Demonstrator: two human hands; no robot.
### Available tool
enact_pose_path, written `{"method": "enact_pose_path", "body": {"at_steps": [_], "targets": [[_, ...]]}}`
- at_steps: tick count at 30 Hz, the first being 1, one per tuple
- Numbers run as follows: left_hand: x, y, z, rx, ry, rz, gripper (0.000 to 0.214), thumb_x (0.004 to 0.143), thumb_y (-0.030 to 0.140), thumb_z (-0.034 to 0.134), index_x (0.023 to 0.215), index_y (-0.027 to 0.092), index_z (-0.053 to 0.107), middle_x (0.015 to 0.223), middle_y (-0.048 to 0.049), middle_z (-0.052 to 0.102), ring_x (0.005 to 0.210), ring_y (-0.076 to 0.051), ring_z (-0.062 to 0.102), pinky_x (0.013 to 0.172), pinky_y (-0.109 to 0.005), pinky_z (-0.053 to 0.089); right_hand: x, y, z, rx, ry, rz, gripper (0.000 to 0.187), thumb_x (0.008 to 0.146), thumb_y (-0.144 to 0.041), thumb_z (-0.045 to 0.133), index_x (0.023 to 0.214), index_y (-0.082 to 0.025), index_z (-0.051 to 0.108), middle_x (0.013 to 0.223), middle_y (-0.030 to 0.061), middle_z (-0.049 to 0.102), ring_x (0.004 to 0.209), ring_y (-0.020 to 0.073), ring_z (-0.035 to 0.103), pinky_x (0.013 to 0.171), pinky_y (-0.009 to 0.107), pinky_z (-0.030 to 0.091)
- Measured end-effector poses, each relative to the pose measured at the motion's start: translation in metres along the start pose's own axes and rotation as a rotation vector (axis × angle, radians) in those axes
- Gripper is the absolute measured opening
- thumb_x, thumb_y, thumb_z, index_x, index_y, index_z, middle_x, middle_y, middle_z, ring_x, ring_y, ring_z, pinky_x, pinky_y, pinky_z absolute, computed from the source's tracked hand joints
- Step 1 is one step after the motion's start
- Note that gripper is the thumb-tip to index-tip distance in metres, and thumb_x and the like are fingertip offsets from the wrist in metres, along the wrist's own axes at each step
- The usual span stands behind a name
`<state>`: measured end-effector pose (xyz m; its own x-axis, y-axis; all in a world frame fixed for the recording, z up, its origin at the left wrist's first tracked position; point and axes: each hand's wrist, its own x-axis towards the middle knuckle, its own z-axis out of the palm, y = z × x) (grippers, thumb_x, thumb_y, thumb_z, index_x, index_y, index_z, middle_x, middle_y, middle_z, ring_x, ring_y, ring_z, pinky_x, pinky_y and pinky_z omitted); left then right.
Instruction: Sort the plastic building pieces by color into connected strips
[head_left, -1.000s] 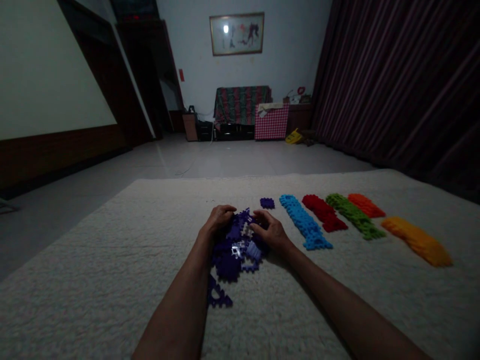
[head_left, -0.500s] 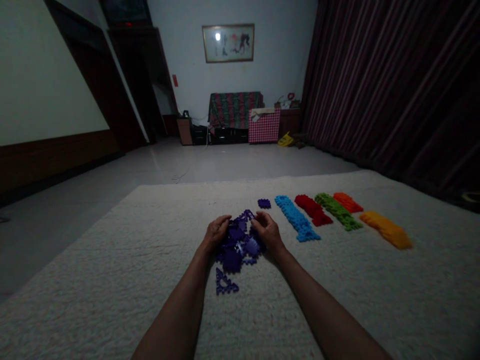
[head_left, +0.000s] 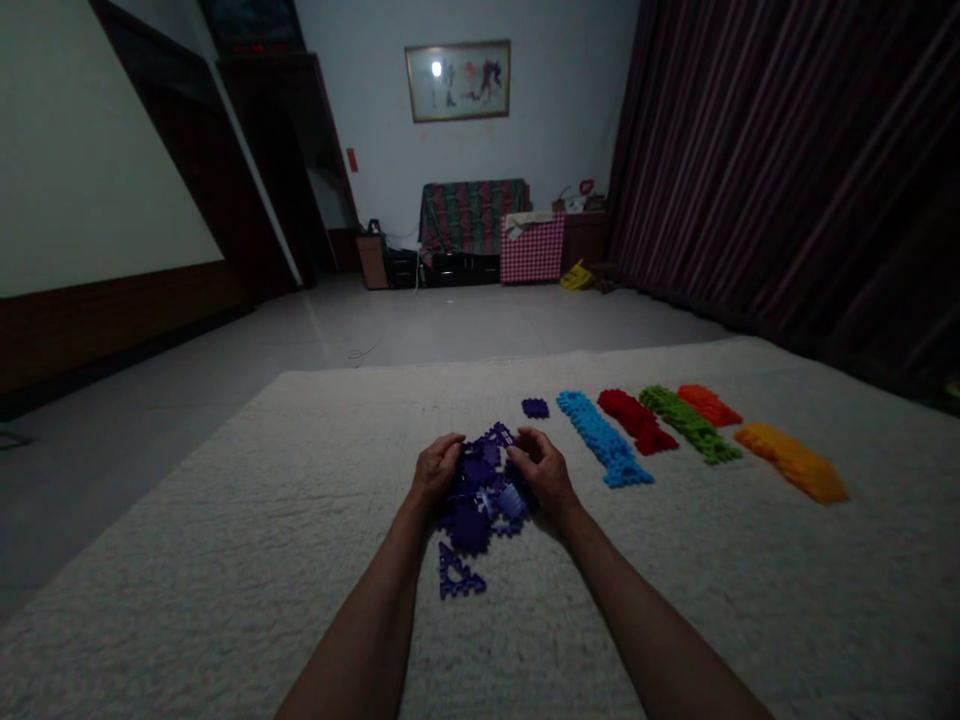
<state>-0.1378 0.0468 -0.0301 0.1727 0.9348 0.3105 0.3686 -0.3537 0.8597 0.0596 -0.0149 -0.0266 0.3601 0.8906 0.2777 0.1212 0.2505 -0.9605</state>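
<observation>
A loose pile of purple interlocking toy pieces (head_left: 472,525) with notched edges lies on the pale mat, between my two hands. My left hand (head_left: 437,468) curls around the pile's left side, its fingers against the pieces there. On the opposite side, my right hand (head_left: 543,466) is bent with thumb and fingers at an upright purple piece (head_left: 501,434) near the top of the pile. A triangular purple piece (head_left: 457,574) with a hole lies just below the pile. One small purple piece (head_left: 535,408) sits apart, beyond my right hand.
Rows of similar pieces lie to the right: blue (head_left: 600,435), red (head_left: 637,420), green (head_left: 688,423), orange-red (head_left: 707,405) and yellow-orange (head_left: 791,460). The cream mat (head_left: 225,500) ends at a tiled floor (head_left: 465,325). Covered furniture (head_left: 472,220) stands by the far wall.
The view has shifted slightly, so the mat and rows appear a little further right. Both hands stay around the purple pile, whose pieces have shifted a little.
</observation>
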Motion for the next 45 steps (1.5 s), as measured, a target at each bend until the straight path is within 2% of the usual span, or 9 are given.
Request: {"method": "enact_pose_path", "body": {"at_steps": [15, 20, 24, 32, 37, 40, 43, 45], "targets": [[-0.004, 0.000, -0.002, -0.057, 0.023, -0.040, 0.036, 0.080, 0.034, 0.051, 0.102, 0.015, 0.074, 0.112, -0.0103, 0.073, 0.109, -0.024, 0.064, 0.102, -0.038, 0.045, -0.009, -0.004, -0.001, 0.066, -0.012, 0.039, 0.054, 0.064, -0.051, 0.075, 0.106, -0.020, 0.062, 0.105, 0.0101, 0.069, 0.099, 0.0245, 0.064, 0.090, 0.042, 0.052], [-0.005, 0.000, -0.002, -0.034, 0.010, -0.020, 0.035, 0.080, 0.035, 0.051, 0.100, 0.017, 0.074, 0.108, -0.0090, 0.074, 0.106, -0.024, 0.065, 0.100, -0.038, 0.047, -0.010, -0.001, 0.001, 0.063, -0.038, 0.029, 0.052, 0.065, -0.048, 0.075, 0.107, -0.020, 0.062, 0.100, 0.0093, 0.069, 0.095, 0.0237, 0.066, 0.087, 0.041, 0.053], [-0.002, 0.000, -0.002, -0.028, 0.010, -0.011, 0.035, 0.080, 0.034, 0.051, 0.098, 0.016, 0.075, 0.107, -0.0098, 0.074, 0.105, -0.024, 0.066, 0.100, -0.039, 0.047, -0.009, 0.001, -0.001, 0.048, -0.076, 0.004, 0.052, 0.067, -0.047, 0.072, 0.110, -0.020, 0.060, 0.104, 0.0106, 0.070, 0.094, 0.0236, 0.066, 0.083, 0.040, 0.054], [0.011, 0.002, 0.007, 0.026, -0.004, 0.005, 0.033, 0.080, 0.032, 0.051, 0.098, 0.018, 0.075, 0.105, -0.0076, 0.075, 0.102, -0.022, 0.067, 0.097, -0.036, 0.049, 0.009, 0.009, -0.033, -0.340, -0.043, -0.225, 0.038, 0.077, -0.033, 0.060, 0.113, -0.020, 0.061, 0.113, 0.0110, 0.066, 0.100, 0.0231, 0.065, 0.085, 0.039, 0.055], [0.016, -0.001, 0.011, 0.049, -0.018, 0.026, 0.033, 0.080, 0.034, 0.051, 0.099, 0.020, 0.075, 0.106, -0.0065, 0.075, 0.102, -0.022, 0.067, 0.096, -0.035, 0.049, 0.018, 0.019, -0.046, -0.578, -0.021, -0.298, 0.045, 0.074, -0.018, 0.049, 0.118, -0.016, 0.060, 0.125, 0.0149, 0.060, 0.119, 0.0254, 0.056, 0.103, 0.044, 0.046], [0.016, 0.000, 0.011, 0.044, -0.015, 0.020, 0.032, 0.079, 0.033, 0.052, 0.097, 0.020, 0.075, 0.106, -0.0065, 0.075, 0.101, -0.021, 0.067, 0.096, -0.035, 0.050, 0.019, 0.020, -0.043, -0.683, 0.000, -0.264, 0.046, 0.074, -0.018, 0.049, 0.119, -0.015, 0.059, 0.125, 0.0155, 0.059, 0.120, 0.0252, 0.054, 0.103, 0.042, 0.044], [0.014, 0.002, 0.010, 0.034, -0.001, 0.010, 0.030, 0.079, 0.032, 0.052, 0.095, 0.020, 0.075, 0.104, -0.0059, 0.075, 0.101, -0.021, 0.067, 0.096, -0.034, 0.050, 0.018, 0.015, -0.037, -0.803, 0.048, -0.171, 0.045, 0.078, -0.029, 0.056, 0.120, -0.013, 0.059, 0.116, 0.0163, 0.062, 0.112, 0.0273, 0.056, 0.099, 0.040, 0.045], [0.013, 0.003, 0.010, 0.031, 0.003, 0.013, 0.031, 0.079, 0.032, 0.052, 0.094, 0.020, 0.075, 0.104, -0.0063, 0.075, 0.101, -0.021, 0.067, 0.096, -0.035, 0.050, 0.019, 0.010, -0.032, -0.891, 0.059, -0.110, 0.051, 0.077, -0.038, 0.061, 0.121, -0.013, 0.059, 0.114, 0.0166, 0.062, 0.111, 0.0289, 0.056, 0.099, 0.039, 0.044]]}}
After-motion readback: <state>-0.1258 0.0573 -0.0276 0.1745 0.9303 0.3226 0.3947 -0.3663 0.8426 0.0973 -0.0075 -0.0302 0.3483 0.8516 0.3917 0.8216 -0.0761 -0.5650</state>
